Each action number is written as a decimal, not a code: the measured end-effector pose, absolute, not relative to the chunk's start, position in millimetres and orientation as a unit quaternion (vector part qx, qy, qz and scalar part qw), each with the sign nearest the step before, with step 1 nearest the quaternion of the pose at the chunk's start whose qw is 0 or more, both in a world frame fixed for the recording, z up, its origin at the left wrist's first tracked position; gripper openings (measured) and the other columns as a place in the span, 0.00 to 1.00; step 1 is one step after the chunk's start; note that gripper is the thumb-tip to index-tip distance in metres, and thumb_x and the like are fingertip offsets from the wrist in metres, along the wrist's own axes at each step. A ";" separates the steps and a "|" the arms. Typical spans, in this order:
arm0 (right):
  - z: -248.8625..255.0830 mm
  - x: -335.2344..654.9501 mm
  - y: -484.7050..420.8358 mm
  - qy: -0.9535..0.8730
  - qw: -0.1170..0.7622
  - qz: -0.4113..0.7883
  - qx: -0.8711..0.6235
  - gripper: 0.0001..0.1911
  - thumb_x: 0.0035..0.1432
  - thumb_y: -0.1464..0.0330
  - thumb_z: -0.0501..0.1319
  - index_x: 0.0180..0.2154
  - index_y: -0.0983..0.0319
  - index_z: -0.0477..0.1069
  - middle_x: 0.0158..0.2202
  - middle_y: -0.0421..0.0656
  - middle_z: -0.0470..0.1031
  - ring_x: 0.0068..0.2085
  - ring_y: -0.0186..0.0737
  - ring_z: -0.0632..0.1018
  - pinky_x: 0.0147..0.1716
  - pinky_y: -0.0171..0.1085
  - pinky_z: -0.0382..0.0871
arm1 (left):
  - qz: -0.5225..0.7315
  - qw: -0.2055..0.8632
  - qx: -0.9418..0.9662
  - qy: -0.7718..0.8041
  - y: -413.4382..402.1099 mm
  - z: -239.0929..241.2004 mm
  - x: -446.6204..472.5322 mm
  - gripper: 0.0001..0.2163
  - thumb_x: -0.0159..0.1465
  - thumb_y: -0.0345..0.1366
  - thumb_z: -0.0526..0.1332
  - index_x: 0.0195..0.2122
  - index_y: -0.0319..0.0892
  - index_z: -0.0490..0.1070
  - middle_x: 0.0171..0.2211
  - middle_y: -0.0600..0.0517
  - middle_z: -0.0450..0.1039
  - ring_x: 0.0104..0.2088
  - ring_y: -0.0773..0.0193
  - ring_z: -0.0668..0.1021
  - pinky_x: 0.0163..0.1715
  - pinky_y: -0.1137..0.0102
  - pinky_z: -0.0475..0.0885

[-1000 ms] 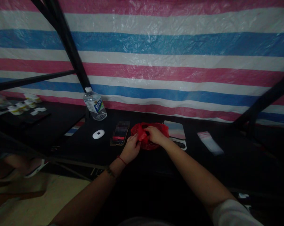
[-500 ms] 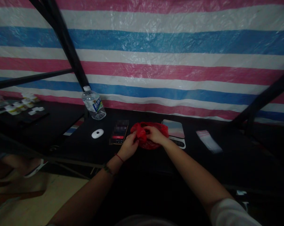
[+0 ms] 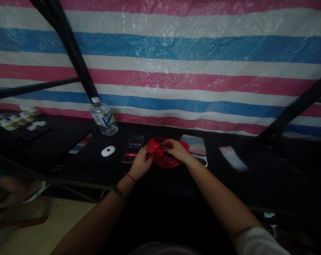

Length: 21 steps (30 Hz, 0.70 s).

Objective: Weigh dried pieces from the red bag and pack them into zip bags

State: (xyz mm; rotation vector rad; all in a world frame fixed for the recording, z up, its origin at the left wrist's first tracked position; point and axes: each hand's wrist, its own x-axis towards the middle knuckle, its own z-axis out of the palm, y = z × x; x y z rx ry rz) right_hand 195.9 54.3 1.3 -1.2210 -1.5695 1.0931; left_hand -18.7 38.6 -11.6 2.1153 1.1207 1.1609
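A red plastic bag (image 3: 167,161) lies on the black table in front of me, its mouth pulled apart. My left hand (image 3: 142,160) is closed on the bag's left edge. At the right side of the mouth, my right hand (image 3: 176,150) grips the bag with bent fingers. Small brown bits (image 3: 165,145) show in the opening by its fingertips; their kind is too small to tell. Just left of the bag lies a phone (image 3: 133,147) with a timer on its screen. A flat device with a pale, glossy top (image 3: 194,144) sits right behind the bag, partly covered.
A large clear bottle (image 3: 104,117) stands at the back left, with a white oval object (image 3: 108,151) in front of it. Clear zip bags (image 3: 233,158) lie on the right. Small white bottles (image 3: 10,123) stand on the left table. A striped sheet (image 3: 189,81) hangs behind, between black metal posts.
The bag's mouth has come wider apart, and brown bits now show inside. My left hand has moved a little left with the bag's edge. The view has shifted slightly.
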 end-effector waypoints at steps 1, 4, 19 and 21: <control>1.2 198.2 54.1 -0.621 0.431 0.436 -0.488 0.19 0.46 0.75 0.67 0.43 0.63 0.71 0.42 0.46 0.78 0.41 0.37 0.79 0.46 0.39 0.72 | 0.424 0.241 0.771 0.410 38.6 -12.0 -18.6 0.17 0.61 0.28 0.56 0.52 0.41 0.70 0.53 0.45 0.71 0.56 0.56 0.71 0.59 0.55 0.66; -0.3 203.1 53.6 -0.613 0.448 0.437 -0.483 0.19 0.46 0.71 0.68 0.42 0.63 0.71 0.41 0.45 0.77 0.40 0.37 0.79 0.45 0.38 0.72 | 0.420 0.248 0.766 0.419 37.7 -14.7 -17.6 0.18 0.60 0.29 0.57 0.52 0.41 0.69 0.53 0.44 0.71 0.56 0.55 0.72 0.59 0.55 0.66; -5.7 198.9 55.9 -0.621 0.441 0.418 -0.496 0.18 0.46 0.72 0.67 0.42 0.62 0.70 0.42 0.44 0.78 0.41 0.37 0.79 0.44 0.38 0.73 | 0.413 0.292 0.766 0.398 39.5 -23.5 -14.3 0.20 0.58 0.26 0.57 0.53 0.41 0.69 0.52 0.45 0.72 0.53 0.56 0.74 0.58 0.57 0.67; -7.7 199.7 56.4 -0.619 0.444 0.412 -0.500 0.18 0.46 0.71 0.67 0.42 0.62 0.70 0.41 0.44 0.78 0.41 0.37 0.79 0.43 0.38 0.73 | 0.414 0.296 0.766 0.393 39.8 -24.1 -14.4 0.21 0.59 0.26 0.57 0.54 0.40 0.68 0.53 0.44 0.71 0.54 0.56 0.73 0.58 0.57 0.66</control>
